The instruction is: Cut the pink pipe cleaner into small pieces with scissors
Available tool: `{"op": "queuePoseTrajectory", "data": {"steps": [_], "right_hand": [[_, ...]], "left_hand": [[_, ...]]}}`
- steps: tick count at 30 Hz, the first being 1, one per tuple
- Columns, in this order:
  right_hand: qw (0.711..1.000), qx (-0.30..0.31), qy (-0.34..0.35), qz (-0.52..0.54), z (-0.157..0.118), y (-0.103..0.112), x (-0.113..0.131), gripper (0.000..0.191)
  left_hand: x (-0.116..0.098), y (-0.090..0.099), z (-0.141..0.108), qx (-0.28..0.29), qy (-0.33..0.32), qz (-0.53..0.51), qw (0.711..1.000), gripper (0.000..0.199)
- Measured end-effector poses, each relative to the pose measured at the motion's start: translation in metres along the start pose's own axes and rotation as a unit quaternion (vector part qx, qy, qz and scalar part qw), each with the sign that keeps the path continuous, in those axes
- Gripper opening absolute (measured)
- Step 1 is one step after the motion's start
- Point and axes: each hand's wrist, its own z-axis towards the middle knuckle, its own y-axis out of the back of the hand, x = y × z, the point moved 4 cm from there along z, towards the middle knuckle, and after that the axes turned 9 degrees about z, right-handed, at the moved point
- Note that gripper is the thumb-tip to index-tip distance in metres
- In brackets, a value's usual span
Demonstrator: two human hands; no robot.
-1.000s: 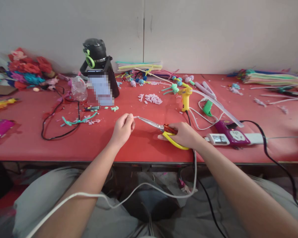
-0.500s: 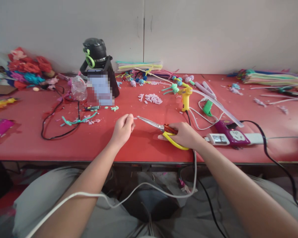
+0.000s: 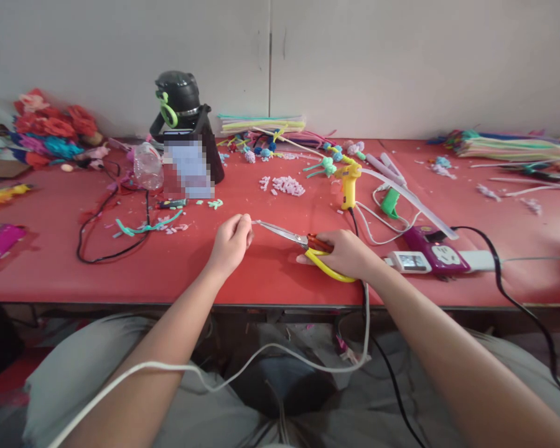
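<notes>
My left hand [image 3: 233,244] is closed in a pinch over the red table, with a short end of pale pink pipe cleaner [image 3: 255,222] poking out between thumb and finger. My right hand [image 3: 345,254] grips a pair of scissors [image 3: 285,233] by its yellow and red handles. The blades point left, and their tips meet the pink end just beside my left fingertips. Beyond my hands lies a pile of small pale pink cut pieces [image 3: 288,186]. How much pipe cleaner is inside the left hand is hidden.
A yellow glue gun [image 3: 350,186] stands right of the pile, its cord running to a purple power strip [image 3: 436,252]. A black bottle [image 3: 180,99] stands behind a phone [image 3: 189,165]. Pipe cleaner bundles [image 3: 513,149] lie at the back. A white cable [image 3: 280,348] crosses my lap.
The scissor tips have come slightly left onto the pink end, closing the small gap there. My left hand stays almost where it was.
</notes>
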Motion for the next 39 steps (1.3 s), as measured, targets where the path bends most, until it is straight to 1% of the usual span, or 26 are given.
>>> {"op": "queuePoseTrajectory", "data": {"steps": [14, 27, 39], "right_hand": [[1.0, -0.014, -0.011, -0.007, 0.0009, -0.002, 0.0002, 0.069], [1.0, -0.007, -0.014, 0.007, -0.0015, 0.0004, 0.0029, 0.067], [1.0, -0.007, 0.003, 0.007, 0.0003, -0.0013, 0.0003, 0.066]], "left_hand": [[0.0047, -0.0002, 0.0013, -0.002, 0.003, -0.006, 1.0, 0.04], [0.0006, 0.0014, 0.0, -0.016, 0.001, 0.007, 1.0, 0.041], [0.0051, 0.0023, 0.0007, -0.034, 0.015, -0.012, 0.999, 0.042]]}}
